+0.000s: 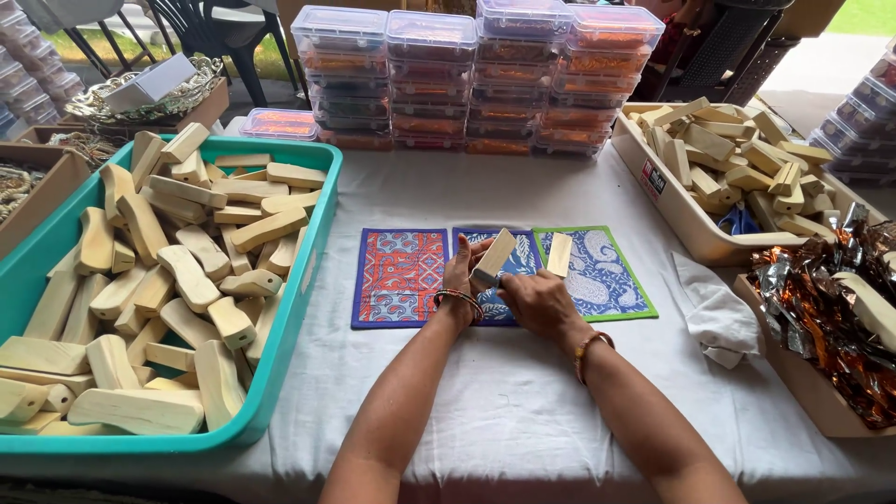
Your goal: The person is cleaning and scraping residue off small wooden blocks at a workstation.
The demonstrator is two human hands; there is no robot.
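**Both hands on one wooden block above the printed mats**

While the left hand (460, 273) cups a pale wooden block (494, 256) from below and behind, its fingers closed around the lower end, the right hand (534, 299) presses in from the other side, fingers curled against the same end. Held this way, the block tilts up and away from the wrists, its long face turned toward the camera, probably so the lower end can be worked on between the fingertips; what exactly sits at that end is too small to tell.

Just beyond the right hand, a second wooden block (559, 254) lies on the green-edged mat (602, 275). Under the hands is a blue mat (516, 313), and just left of the left hand a red-and-blue mat (399, 276), all flat on the white-clothed surface (504, 411).

Well to the left, a teal tub (301, 280) is heaped with similar blocks; well to the right, a beige tray (686, 224) holds more, with a folded white cloth (717, 313) and a box of crinkled foil wrappers (821, 308) nearer. Beyond the hands, stacked clear lidded boxes (476, 79) line the far edge. Nothing crowds the hands themselves.
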